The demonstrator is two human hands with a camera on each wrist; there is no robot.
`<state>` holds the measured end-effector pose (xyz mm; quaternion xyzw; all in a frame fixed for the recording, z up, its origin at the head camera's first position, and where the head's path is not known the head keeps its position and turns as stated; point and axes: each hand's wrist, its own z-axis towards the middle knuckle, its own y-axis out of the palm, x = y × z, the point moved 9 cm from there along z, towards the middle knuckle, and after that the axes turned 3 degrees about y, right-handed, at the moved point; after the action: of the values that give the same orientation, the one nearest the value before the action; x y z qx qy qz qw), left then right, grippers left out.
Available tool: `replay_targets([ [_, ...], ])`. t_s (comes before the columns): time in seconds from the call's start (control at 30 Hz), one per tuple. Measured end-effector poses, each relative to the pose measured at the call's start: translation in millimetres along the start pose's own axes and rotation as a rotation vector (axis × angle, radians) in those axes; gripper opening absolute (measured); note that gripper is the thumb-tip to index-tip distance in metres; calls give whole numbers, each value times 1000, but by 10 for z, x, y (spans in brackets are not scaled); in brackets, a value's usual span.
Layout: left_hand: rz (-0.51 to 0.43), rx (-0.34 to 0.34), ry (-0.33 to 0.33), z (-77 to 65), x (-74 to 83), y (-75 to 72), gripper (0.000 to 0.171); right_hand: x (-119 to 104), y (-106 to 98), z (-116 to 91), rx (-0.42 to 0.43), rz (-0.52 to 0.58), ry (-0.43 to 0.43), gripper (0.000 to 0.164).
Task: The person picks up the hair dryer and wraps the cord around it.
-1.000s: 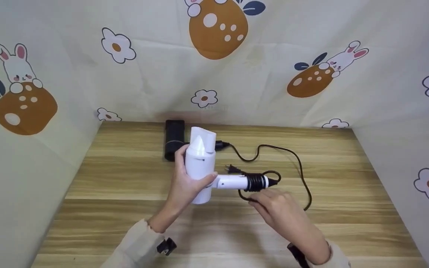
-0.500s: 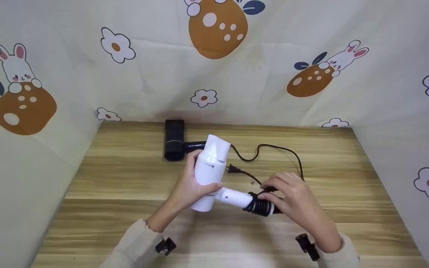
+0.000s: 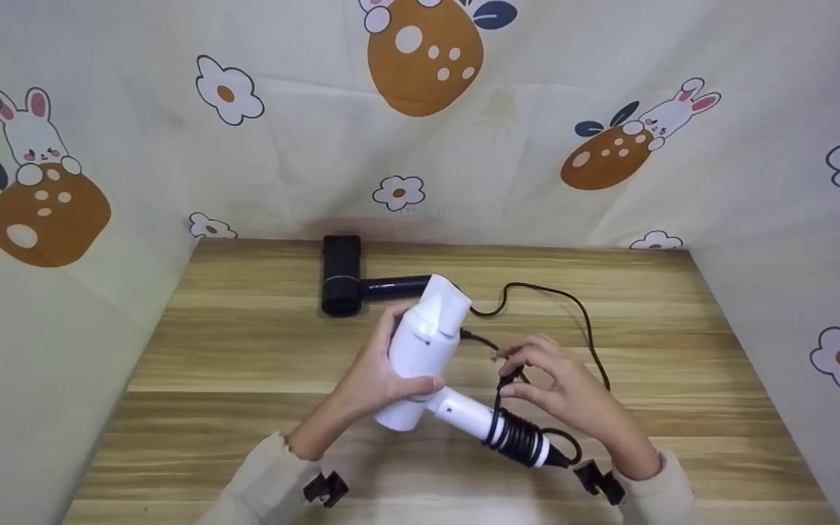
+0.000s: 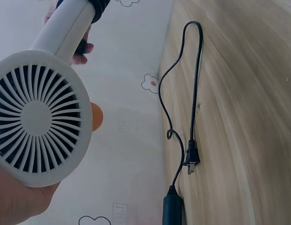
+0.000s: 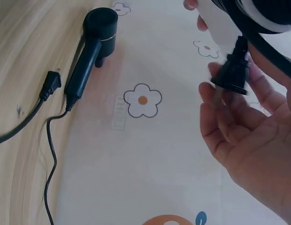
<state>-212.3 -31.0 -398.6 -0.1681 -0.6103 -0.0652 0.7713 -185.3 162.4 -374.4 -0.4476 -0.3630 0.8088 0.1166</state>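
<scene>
A white hair dryer (image 3: 424, 354) is held over the table with its nozzle toward the back. My left hand (image 3: 372, 379) grips its barrel, the thumb lying across the near side by the handle. The dryer's black cord (image 3: 520, 436) is wound in several turns round the end of the handle, which points down to the right. Just above those turns, my right hand (image 3: 573, 397) pinches the cord's black plug (image 5: 232, 72) between thumb and fingers. The left wrist view shows the dryer's round slotted grille (image 4: 37, 117) facing the camera.
Toward the back of the wooden table (image 3: 245, 364) lies a black hair dryer (image 3: 341, 277), its handle partly hidden by the white one. Its thin cord (image 3: 586, 321) loops to the right, and a second plug (image 4: 191, 152) lies near that handle. Printed cloth walls (image 3: 303, 146) enclose the table.
The white hair dryer has tilted and come nearer, its handle swinging down to the right. My right hand has risen from below the handle to above it with the cord's end.
</scene>
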Motion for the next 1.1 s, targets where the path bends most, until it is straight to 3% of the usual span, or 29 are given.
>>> replay_targets([
  [0.23, 78, -21, -2, -12, 99, 90, 88, -124, 132, -40, -32, -89, -19, 10],
  [0.4, 143, -28, -23, -16, 122, 129, 88, -232, 296, -66, -138, -154, -34, 15],
  [0.6, 300, -49, -25, -20, 162, 181, 91, -229, 476, -144, -290, -139, 26, 31],
  [0.7, 377, -76, -4, -11, 189, 230, 92, -218, 559, -156, -274, -162, 50, 42],
  [0.93, 434, -137, 32, 46, 191, 321, 90, -200, 686, -197, -194, -232, 59, 38],
  [1.1, 436, -159, 38, 119, 198, 337, 89, -95, 703, -210, -163, -87, 89, 37],
])
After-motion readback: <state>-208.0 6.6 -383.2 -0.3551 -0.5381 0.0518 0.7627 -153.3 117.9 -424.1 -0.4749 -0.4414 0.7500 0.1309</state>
